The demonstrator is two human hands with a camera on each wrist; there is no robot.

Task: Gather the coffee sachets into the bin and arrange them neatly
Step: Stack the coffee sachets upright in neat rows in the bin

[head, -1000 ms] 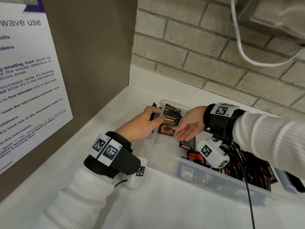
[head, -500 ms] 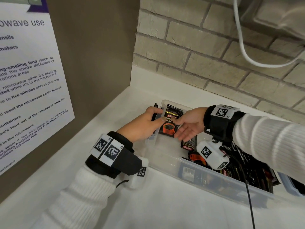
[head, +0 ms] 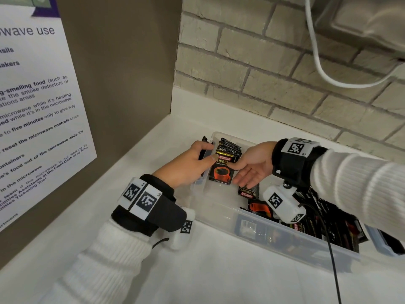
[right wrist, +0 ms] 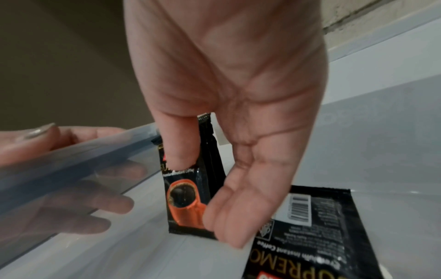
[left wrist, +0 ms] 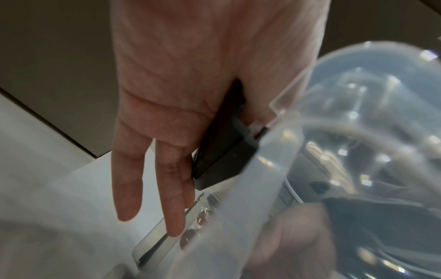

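A clear plastic bin (head: 295,235) stands on the white counter. Several black coffee sachets (head: 228,148) stand on edge in a row at its far left end. The front sachet (head: 220,172), with an orange cup printed on it, leans against that row. My left hand (head: 206,155) grips the bin's end wall (left wrist: 250,188), fingers (left wrist: 152,188) outside by a black latch (left wrist: 222,151), thumb on the front sachet's top corner. My right hand (head: 235,173) presses its thumb on the front sachet (right wrist: 186,200), fingers loose and straight. One sachet (head: 248,190) lies flat nearby.
A loose heap of sachets (head: 328,222) fills the bin's right end under my right wrist. A brown panel with a poster (head: 32,117) rises at the left and a brick wall (head: 263,73) behind. A white cable (head: 317,62) hangs above. A blue-grey lid piece (head: 381,242) lies at the right.
The front sachet has been pushed back and stands closer against the row. My right thumb has come onto its face. My left hand has stayed on the bin's end.
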